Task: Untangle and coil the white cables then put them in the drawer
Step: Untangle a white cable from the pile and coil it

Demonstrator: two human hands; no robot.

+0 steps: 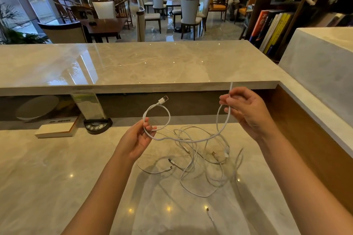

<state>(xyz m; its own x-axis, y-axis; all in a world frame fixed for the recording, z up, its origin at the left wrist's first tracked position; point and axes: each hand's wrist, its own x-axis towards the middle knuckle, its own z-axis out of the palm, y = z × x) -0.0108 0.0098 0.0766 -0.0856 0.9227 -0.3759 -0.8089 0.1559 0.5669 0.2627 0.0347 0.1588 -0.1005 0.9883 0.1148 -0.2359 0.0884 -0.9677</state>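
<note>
From the head camera, the left hand pinches a white cable between thumb and fingers, a single loop standing above it with the USB plug at the top. The cable sags across to the right hand, whose fingers curl closed around its other end, the tip poking up past them. Below and between both hands, the remaining white cables lie tangled on the marble counter. Left of the left hand sit a book and a small black device.
</note>
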